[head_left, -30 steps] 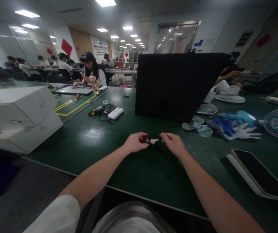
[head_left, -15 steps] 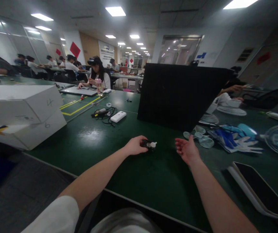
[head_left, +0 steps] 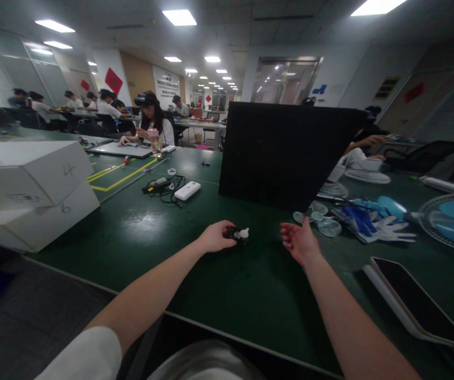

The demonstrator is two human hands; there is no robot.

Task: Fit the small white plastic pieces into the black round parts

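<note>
My left hand [head_left: 215,237] is closed around a small black part with a white tip [head_left: 238,234], which rests low over the green table [head_left: 230,285]. My right hand [head_left: 297,241] hovers a short way to the right of it, palm turned up, fingers loosely apart and holding nothing. A clear fan blade [head_left: 322,221] lies just beyond my right hand, and blue and white gloves [head_left: 373,221] lie further right.
A black upright board [head_left: 286,153] stands behind my hands. White boxes [head_left: 29,190] sit at the left, a white power bank with cables [head_left: 181,189] behind, a tablet-like slab [head_left: 413,298] at the right, and a blue fan grille [head_left: 452,219] at far right. Other people work at farther tables.
My right hand has let go of the small part and drawn off to the right, opening palm up. My left hand keeps hold of the part.
</note>
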